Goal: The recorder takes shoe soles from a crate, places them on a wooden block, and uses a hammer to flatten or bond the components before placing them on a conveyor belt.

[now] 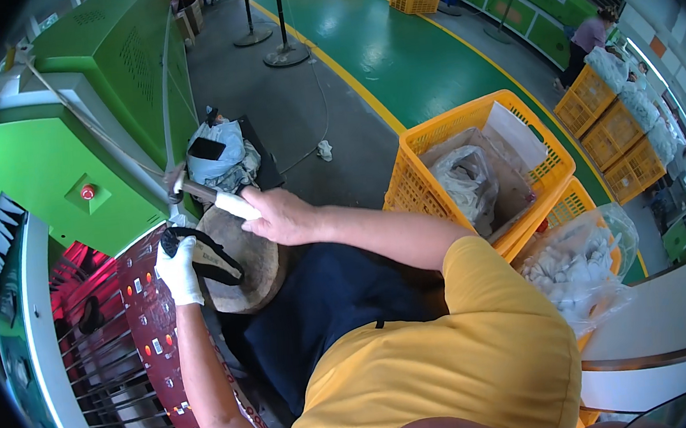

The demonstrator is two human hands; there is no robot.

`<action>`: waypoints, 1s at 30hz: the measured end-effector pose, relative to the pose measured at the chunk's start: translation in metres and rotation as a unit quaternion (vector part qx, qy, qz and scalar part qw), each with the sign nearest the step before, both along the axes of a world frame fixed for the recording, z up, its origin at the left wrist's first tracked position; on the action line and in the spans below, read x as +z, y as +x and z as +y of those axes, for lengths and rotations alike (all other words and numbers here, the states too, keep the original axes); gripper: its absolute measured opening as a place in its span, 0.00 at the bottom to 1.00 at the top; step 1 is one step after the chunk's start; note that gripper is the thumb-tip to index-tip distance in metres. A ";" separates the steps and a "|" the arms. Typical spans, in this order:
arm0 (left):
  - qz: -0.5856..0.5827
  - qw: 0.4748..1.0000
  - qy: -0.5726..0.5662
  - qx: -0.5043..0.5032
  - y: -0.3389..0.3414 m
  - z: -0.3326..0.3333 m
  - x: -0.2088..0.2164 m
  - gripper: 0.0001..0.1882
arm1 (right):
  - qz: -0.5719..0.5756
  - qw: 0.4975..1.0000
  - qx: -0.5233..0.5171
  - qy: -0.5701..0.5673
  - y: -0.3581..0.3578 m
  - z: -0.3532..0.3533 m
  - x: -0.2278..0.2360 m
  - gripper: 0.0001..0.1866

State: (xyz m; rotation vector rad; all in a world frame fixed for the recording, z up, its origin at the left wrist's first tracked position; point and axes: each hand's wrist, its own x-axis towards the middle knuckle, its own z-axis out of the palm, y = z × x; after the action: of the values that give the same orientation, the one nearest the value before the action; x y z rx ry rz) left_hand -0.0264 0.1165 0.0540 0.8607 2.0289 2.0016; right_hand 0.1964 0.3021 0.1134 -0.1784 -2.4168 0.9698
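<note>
Grip (285, 217) on hammer (230, 201), bag (465, 179) in crate (419, 186)

Yellow short-sleeved T-shirt (448, 361), dark navy trousers (330, 298)
The person wears a white wrist-length glove (182, 281) on the left hand (176, 267).

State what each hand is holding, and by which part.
The right hand grips a hammer by the white part of its handle. The gloved left hand holds a black-and-beige piece by its left side, near the far end.
</note>
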 end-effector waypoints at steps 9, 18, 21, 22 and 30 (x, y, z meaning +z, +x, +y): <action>0.000 0.989 -0.146 -0.019 0.010 -0.042 0.047 0.14 | -0.288 0.953 -0.065 -0.068 0.024 -0.013 -0.161 0.22; 0.122 0.893 -0.431 -0.049 0.011 -0.095 0.097 0.18 | -0.254 0.950 -0.083 -0.162 0.044 -0.049 -0.201 0.21; 0.104 0.880 -0.460 -0.059 0.014 -0.097 0.103 0.18 | -0.262 0.947 -0.087 -0.166 0.042 -0.043 -0.202 0.21; 0.040 0.879 -0.469 -0.073 0.018 -0.096 0.110 0.19 | -0.260 0.947 -0.089 -0.168 0.042 -0.043 -0.202 0.21; -0.245 0.894 -0.358 -0.114 0.032 -0.122 0.104 0.20 | -0.238 0.954 -0.087 -0.161 0.042 -0.039 -0.204 0.21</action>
State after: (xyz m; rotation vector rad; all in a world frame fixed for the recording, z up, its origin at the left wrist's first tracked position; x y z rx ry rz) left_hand 0.0056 -0.0054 0.1580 0.3558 1.9908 1.0461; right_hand 0.2382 0.2627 -0.0904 -0.8122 -2.5785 1.3561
